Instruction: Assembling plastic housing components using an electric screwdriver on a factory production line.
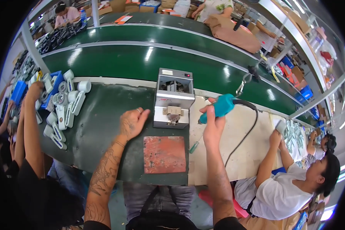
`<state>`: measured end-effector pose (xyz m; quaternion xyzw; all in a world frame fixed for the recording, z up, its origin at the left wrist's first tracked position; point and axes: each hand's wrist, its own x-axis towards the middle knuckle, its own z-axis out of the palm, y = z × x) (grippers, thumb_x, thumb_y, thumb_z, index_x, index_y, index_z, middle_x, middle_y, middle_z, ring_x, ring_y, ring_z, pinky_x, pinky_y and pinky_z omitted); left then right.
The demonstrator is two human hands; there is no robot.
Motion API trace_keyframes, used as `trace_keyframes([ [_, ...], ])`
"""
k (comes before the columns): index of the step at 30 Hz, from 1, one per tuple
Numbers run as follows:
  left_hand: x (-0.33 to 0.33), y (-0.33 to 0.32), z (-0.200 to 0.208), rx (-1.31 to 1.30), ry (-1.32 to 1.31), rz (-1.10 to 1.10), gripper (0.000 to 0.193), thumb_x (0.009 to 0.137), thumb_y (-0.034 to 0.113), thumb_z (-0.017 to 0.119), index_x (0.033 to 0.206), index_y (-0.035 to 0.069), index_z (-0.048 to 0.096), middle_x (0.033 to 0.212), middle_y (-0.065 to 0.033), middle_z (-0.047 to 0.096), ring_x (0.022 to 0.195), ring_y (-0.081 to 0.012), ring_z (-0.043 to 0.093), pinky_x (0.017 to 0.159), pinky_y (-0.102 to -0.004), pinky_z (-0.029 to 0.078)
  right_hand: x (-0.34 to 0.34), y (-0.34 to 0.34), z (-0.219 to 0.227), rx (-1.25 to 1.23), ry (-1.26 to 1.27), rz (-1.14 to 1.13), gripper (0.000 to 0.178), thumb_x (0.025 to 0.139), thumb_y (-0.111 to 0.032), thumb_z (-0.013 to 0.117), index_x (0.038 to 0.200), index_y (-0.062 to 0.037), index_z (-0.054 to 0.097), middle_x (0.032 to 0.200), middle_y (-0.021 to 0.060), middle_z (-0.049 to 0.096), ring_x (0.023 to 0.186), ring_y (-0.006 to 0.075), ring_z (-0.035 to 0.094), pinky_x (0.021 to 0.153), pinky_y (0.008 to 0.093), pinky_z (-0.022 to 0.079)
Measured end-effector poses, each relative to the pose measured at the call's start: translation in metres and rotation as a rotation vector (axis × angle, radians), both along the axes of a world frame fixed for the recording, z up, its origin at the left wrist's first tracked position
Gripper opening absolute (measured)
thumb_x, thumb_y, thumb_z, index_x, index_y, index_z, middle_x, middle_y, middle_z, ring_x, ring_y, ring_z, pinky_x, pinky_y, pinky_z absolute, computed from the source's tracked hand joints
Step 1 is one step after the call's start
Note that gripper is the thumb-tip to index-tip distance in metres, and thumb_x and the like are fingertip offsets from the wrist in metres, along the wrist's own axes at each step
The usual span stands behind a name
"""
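Observation:
In my right hand (pixel 214 124) is a teal electric screwdriver (pixel 223 105), its bit end pointing down and left and its black cable trailing from the back. A metal hook (pixel 243 82) hangs just above the tool. My left hand (pixel 132 123) rests at the left side of a grey metal screw feeder (pixel 174 100), fingers curled in; whatever lies under them is hidden. The feeder has an open bin on top with dark contents. In front of it lies a worn reddish square pad (pixel 165 155). A small green-handled screwdriver (pixel 194 147) lies right of the pad.
White and grey plastic housings (pixel 63 111) are piled at the left beside a blue bin (pixel 54 90), where another person's arm reaches in. A green conveyor belt (pixel 115 57) runs behind the bench. A co-worker (pixel 287 180) sits close at the right, handling a grey part.

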<state>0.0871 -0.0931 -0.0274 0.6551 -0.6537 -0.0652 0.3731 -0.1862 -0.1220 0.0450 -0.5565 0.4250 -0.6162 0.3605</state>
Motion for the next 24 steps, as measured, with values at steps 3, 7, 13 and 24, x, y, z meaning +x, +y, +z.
trace_keyframes([
  [3,0.01,-0.026,0.0,0.088,0.097,0.084,0.036,0.098,0.038,0.06,0.082,0.005,0.064,0.074,-0.0164,0.066,0.075,-0.0389,0.066,0.066,-0.0465,0.05,-0.001,-0.01,-0.018,-0.034,0.016,-0.155,0.03,0.101,-0.025,0.06,0.119,-0.0002,0.061,0.094,0.0018,0.063,0.079,0.0073,0.053,0.07,0.0234,0.043],
  [7,0.013,-0.024,-0.009,0.124,0.173,0.028,0.031,0.098,0.033,0.062,0.088,0.004,0.068,0.072,-0.0126,0.067,0.068,-0.0311,0.066,0.065,-0.0403,0.051,-0.004,0.008,-0.049,-0.115,-0.043,-0.123,0.037,0.097,-0.015,0.064,0.128,0.003,0.054,0.09,0.0008,0.061,0.076,0.0054,0.05,0.067,0.0216,0.041],
  [13,0.01,-0.028,-0.009,0.019,0.32,-0.007,0.029,0.097,0.025,0.066,0.083,0.0,0.065,0.063,-0.0093,0.063,0.056,-0.0179,0.06,0.058,-0.0318,0.047,-0.005,0.016,-0.061,-0.108,0.025,0.032,0.04,0.097,-0.014,0.063,0.132,0.0019,0.052,0.092,0.0015,0.062,0.081,0.0063,0.052,0.074,0.0218,0.041],
  [24,-0.06,0.005,0.056,-0.5,0.291,-0.052,0.003,0.094,0.002,0.065,0.093,-0.001,0.065,0.077,-0.0053,0.061,0.064,-0.0128,0.055,0.058,-0.0274,0.047,-0.035,0.059,-0.04,0.031,0.051,-0.028,0.026,0.099,-0.018,0.059,0.117,0.0006,0.059,0.092,0.0024,0.06,0.082,0.0103,0.055,0.074,0.0276,0.046],
])
